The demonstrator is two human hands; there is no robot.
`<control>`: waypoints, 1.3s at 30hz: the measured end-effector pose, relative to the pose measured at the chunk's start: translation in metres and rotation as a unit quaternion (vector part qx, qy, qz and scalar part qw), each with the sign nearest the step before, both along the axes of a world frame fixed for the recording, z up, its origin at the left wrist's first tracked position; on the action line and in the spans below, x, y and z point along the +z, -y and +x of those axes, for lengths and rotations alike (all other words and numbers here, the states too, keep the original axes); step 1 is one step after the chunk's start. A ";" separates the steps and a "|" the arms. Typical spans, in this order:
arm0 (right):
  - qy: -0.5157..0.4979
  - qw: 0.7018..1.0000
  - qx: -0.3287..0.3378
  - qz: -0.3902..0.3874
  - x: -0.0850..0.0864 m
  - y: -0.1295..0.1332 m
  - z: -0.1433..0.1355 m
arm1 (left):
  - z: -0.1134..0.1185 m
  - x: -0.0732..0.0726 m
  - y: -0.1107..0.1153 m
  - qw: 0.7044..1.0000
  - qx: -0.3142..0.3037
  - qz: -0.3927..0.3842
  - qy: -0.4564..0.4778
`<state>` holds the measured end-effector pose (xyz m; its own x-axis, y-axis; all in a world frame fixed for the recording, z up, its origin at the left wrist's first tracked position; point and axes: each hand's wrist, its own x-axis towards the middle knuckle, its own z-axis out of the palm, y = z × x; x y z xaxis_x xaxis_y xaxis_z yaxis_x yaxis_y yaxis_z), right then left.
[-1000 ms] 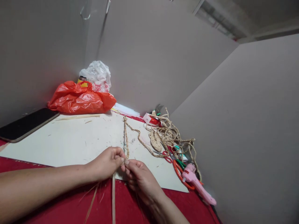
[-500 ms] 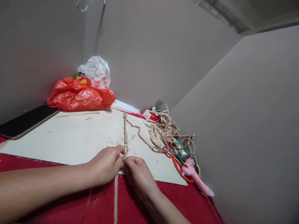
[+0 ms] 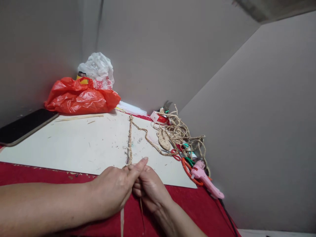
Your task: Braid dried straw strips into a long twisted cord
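A thin tan braided cord (image 3: 130,141) runs down the white board toward me, and its near end disappears between my hands. My left hand (image 3: 118,184) is closed at that end, its thumb laid across toward the right hand. Pressed against it, my right hand (image 3: 150,187) is closed too, fingers curled under. Loose flat strands (image 3: 122,220) hang below the hands over the red cloth. From the cord's far end, a further length bends right toward a tangled heap of braided cord (image 3: 181,131). My fingertips partly hide the strands they pinch.
On the right edge of the white board (image 3: 81,141) lie a pink glue gun (image 3: 207,179), orange-handled scissors (image 3: 188,171) and small red scissors (image 3: 175,154). A red plastic bag (image 3: 81,97), a white bag (image 3: 97,69) and a dark phone (image 3: 27,126) stand or lie at the left. Grey walls close in behind.
My left thumb has moved across over the right hand, and both hands sit closer together. A strand now hangs beneath my right hand. The view has shifted slightly.
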<state>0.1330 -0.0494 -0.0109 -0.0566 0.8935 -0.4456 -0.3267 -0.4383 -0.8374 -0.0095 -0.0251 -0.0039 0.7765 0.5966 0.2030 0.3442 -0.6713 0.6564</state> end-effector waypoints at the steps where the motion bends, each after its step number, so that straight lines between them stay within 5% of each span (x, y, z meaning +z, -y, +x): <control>1: -0.003 1.000 0.002 0.005 0.000 0.000 0.002 | -0.002 0.002 0.002 0.999 -0.027 0.002 0.020; 4: -0.032 0.999 0.009 0.010 0.001 -0.001 0.008 | -0.006 0.012 -0.002 0.993 -0.032 -0.021 0.110; 7: -0.072 0.997 0.029 -0.017 0.004 -0.003 0.014 | -0.003 0.017 -0.019 0.971 0.119 -0.094 0.183; 9: -0.086 0.995 0.040 -0.028 0.006 -0.004 0.017 | 0.003 0.014 -0.030 0.947 0.164 -0.200 0.189; 12: -0.091 0.994 0.057 -0.021 0.008 -0.006 0.020 | 0.011 0.008 -0.037 0.885 0.078 -0.423 0.178; 15: -0.076 0.993 0.087 -0.007 0.009 -0.007 0.024 | 0.013 0.006 -0.035 0.840 0.018 -0.522 0.144; 18: -0.045 0.994 0.100 -0.006 0.009 -0.007 0.029 | 0.011 0.008 -0.035 0.862 0.026 -0.496 0.103; 23: 0.049 0.990 0.127 0.020 0.006 -0.008 0.038 | 0.010 0.007 -0.041 0.936 0.005 -0.347 0.052; 27: 0.176 0.968 0.158 0.083 0.008 -0.007 0.040 | 0.011 0.003 -0.042 0.961 0.013 -0.274 0.017; 31: 0.304 0.926 0.169 0.148 0.014 -0.007 0.038 | 0.012 0.005 -0.043 0.961 0.032 -0.275 0.005; 39: 0.405 0.870 0.173 0.223 0.012 -0.006 0.036 | 0.016 0.005 -0.050 0.922 0.049 -0.384 -0.026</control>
<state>0.1690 -0.0439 0.0016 -0.1854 0.9796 -0.0775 0.5358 0.0347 -0.8436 0.0061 0.0246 0.0006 0.7075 0.6174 -0.3439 0.4225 0.0206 0.9061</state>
